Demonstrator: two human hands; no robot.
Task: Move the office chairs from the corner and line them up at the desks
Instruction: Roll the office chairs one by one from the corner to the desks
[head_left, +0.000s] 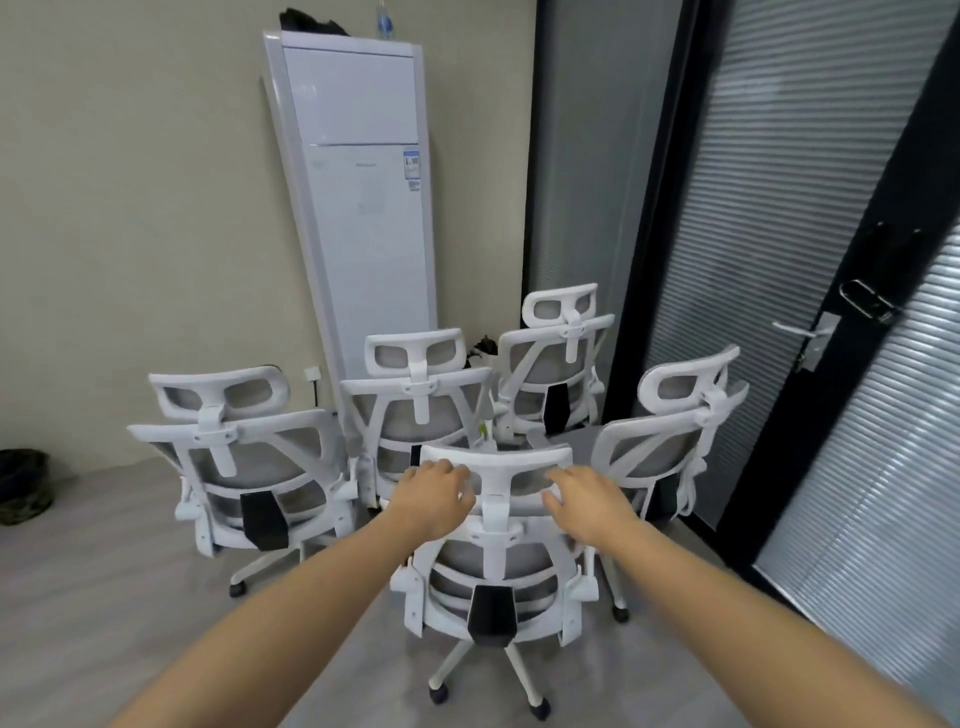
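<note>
both hands are on the headrest (496, 470) of the nearest office chair (493, 561), which stands in the near middle of the floor (104, 597) with its back to the camera. the left hand (434, 493) lies over the headrest's left part with its fingers (457, 475) curled over the frame; the right hand (584, 501) lies over the right part, fingers bent and slightly spread. whether either grip is fully closed i cannot tell.

to do this step well, i judge the hands should settle evenly on both sides, then pull straight back so the castors roll free of the neighbours. a headrest may tilt on its stem, so a lower hold on the backrest frame could steer better.

counted: five white mesh office chairs, all in the far corner cluster. one far left (244, 467), one middle (415, 405), one far behind (558, 374), one right (670, 441), and the held one. one standing air conditioner (358, 182) stands behind. no worktop is in view.
</note>
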